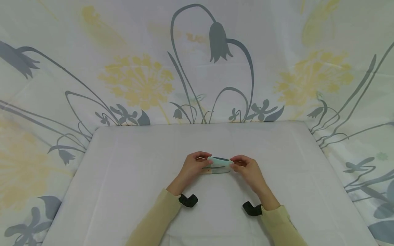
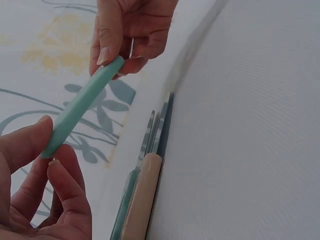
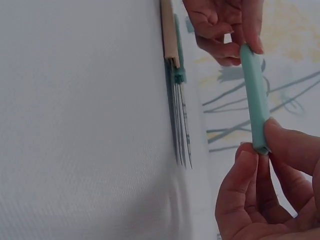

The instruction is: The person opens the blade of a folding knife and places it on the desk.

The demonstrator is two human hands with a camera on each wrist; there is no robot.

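Both hands hold a slim mint-green piece (image 1: 221, 163) above the table, one at each end. It looks like a handle or a sheath, and a dark strip runs along its far side in the head view; its exact kind is unclear. My left hand (image 1: 193, 166) pinches the left end between thumb and fingers. At the right end, my right hand (image 1: 250, 173) pinches it likewise. Just below lie a beige-handled knife (image 2: 142, 195) and a green-handled utensil (image 2: 124, 206) with a metal blade, side by side. In the head view the hands partly cover them.
A white-covered table (image 1: 135, 150) spreads around the hands. Behind it and at its sides hangs a floral-patterned cloth (image 1: 197, 75). Black wrist mounts (image 1: 188, 201) show at both sleeves.
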